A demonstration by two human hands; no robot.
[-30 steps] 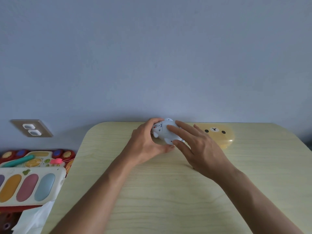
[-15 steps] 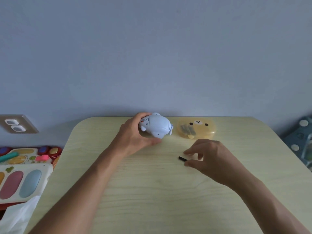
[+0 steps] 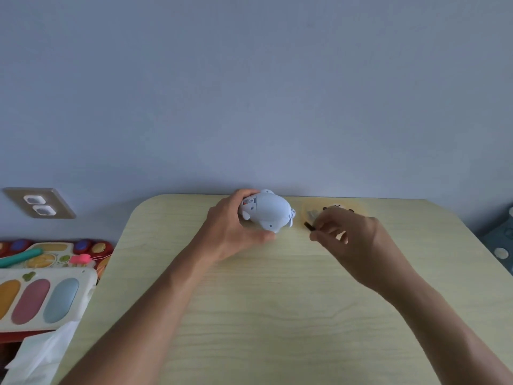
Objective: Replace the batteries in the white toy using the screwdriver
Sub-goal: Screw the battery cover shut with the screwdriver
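The white toy (image 3: 270, 213), a small rounded animal figure, lies at the far edge of the table (image 3: 277, 301) with its underside turned up. My left hand (image 3: 231, 230) grips it from the left. My right hand (image 3: 352, 240) hovers just right of the toy and pinches a small dark object (image 3: 308, 226), which looks like the screwdriver; only its tip shows. Behind that hand lies a yellow bear-face case (image 3: 358, 208), blurred and partly hidden.
The wall runs right behind the table's far edge. Colourful toys (image 3: 41, 284) and white tissue (image 3: 39, 357) sit past the left edge, below a wall outlet (image 3: 39, 204). A blue item (image 3: 502, 240) shows at the right.
My right hand left the toy, picked a small dark object off the table and lifted it toward the toy. The left hand has kept hold of the toy.
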